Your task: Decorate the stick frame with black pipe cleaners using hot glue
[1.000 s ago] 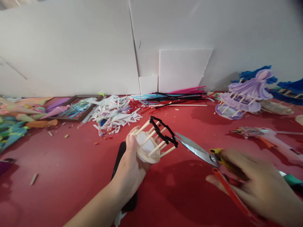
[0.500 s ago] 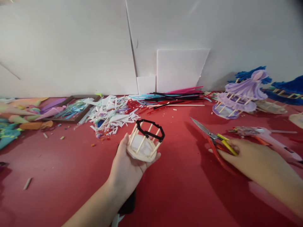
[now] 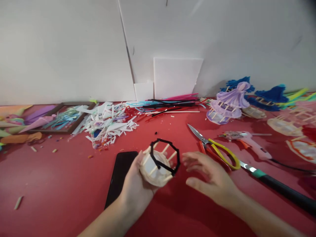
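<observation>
My left hand (image 3: 137, 182) grips a small handmade model (image 3: 153, 176) by its round cream base. Thin pale sticks rise from that base to a black many-sided ring (image 3: 178, 161) at the top. The model tilts to the right. My right hand (image 3: 209, 176) is just right of the ring, fingers apart and holding nothing. Behind it, scissors (image 3: 204, 141) with red and yellow handles lie on the table, blades pointing to the back left. A black phone (image 3: 118, 174) lies flat, partly hidden by my left hand.
A pink glue gun (image 3: 256, 146) and a black-handled tool (image 3: 283, 189) lie at right. Finished-looking purple (image 3: 229, 102) and blue models (image 3: 271, 97) stand behind. White scraps (image 3: 111, 121), thin coloured sticks (image 3: 168, 103) and a brown frame (image 3: 61, 131) line the red table's (image 3: 61, 184) back.
My right hand has let go of the scissors, now on the table, and moved left to the model. The model has come closer and turned. The view has shifted right.
</observation>
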Action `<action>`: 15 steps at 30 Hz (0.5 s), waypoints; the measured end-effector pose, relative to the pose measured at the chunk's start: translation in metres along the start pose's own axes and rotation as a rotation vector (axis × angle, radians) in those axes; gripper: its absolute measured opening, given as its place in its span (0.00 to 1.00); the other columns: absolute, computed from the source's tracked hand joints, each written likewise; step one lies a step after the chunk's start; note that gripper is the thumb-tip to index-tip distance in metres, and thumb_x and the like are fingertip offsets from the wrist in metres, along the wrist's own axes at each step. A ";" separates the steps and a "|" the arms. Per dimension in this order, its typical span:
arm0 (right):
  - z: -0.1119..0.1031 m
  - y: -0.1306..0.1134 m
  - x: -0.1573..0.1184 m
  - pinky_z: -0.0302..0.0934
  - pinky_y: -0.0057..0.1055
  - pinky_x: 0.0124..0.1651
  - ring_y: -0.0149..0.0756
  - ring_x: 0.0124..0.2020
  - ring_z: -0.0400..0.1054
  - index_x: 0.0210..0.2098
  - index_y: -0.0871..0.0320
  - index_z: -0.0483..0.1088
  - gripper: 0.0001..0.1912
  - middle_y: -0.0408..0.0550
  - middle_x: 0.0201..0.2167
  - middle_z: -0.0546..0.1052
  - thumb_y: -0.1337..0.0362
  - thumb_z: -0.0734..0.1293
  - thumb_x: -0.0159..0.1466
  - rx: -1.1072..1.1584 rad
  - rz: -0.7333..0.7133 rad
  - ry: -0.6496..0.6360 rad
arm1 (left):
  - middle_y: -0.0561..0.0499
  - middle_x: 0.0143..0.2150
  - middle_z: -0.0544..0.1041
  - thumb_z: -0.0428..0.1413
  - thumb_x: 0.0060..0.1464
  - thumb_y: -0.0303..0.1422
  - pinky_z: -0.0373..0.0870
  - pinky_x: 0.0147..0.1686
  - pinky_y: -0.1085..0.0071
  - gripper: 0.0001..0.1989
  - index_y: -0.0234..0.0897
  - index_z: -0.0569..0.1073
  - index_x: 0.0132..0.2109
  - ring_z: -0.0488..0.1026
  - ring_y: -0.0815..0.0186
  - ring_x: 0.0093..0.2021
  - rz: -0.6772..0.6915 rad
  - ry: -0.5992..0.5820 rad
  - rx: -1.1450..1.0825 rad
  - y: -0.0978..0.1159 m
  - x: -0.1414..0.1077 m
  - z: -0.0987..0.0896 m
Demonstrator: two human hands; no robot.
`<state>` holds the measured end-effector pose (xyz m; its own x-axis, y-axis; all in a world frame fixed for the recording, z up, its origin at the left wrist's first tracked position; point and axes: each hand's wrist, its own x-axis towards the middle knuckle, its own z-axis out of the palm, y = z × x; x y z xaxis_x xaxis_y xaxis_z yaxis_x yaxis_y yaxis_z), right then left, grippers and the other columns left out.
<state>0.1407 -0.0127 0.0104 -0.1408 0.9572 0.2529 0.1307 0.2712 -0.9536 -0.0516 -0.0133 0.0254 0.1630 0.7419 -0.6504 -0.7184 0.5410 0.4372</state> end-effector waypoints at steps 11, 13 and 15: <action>-0.011 0.023 -0.006 0.71 0.33 0.39 0.37 0.36 0.74 0.40 0.55 0.74 0.16 0.48 0.39 0.79 0.60 0.75 0.53 0.208 0.129 0.192 | 0.46 0.59 0.74 0.48 0.63 0.41 0.67 0.56 0.61 0.18 0.43 0.73 0.55 0.69 0.56 0.60 0.375 -0.141 0.535 -0.030 -0.025 -0.012; -0.027 0.030 -0.002 0.70 0.33 0.40 0.36 0.36 0.74 0.42 0.54 0.74 0.15 0.46 0.37 0.79 0.62 0.74 0.55 0.176 0.108 0.321 | 0.45 0.66 0.66 0.53 0.60 0.42 0.50 0.66 0.54 0.23 0.44 0.70 0.60 0.55 0.52 0.69 0.520 -0.383 1.054 -0.043 -0.028 -0.034; -0.039 0.035 0.004 0.69 0.36 0.43 0.37 0.38 0.74 0.41 0.53 0.74 0.13 0.45 0.36 0.79 0.61 0.73 0.56 0.177 0.075 0.410 | 0.46 0.69 0.60 0.55 0.57 0.45 0.41 0.68 0.46 0.29 0.49 0.64 0.64 0.50 0.48 0.71 0.542 -0.819 1.492 -0.057 -0.029 -0.047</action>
<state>0.1831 0.0047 -0.0154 0.2673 0.9444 0.1916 -0.0488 0.2119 -0.9761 -0.0472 -0.0839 -0.0098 0.7354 0.6775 -0.0158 0.2837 -0.2865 0.9151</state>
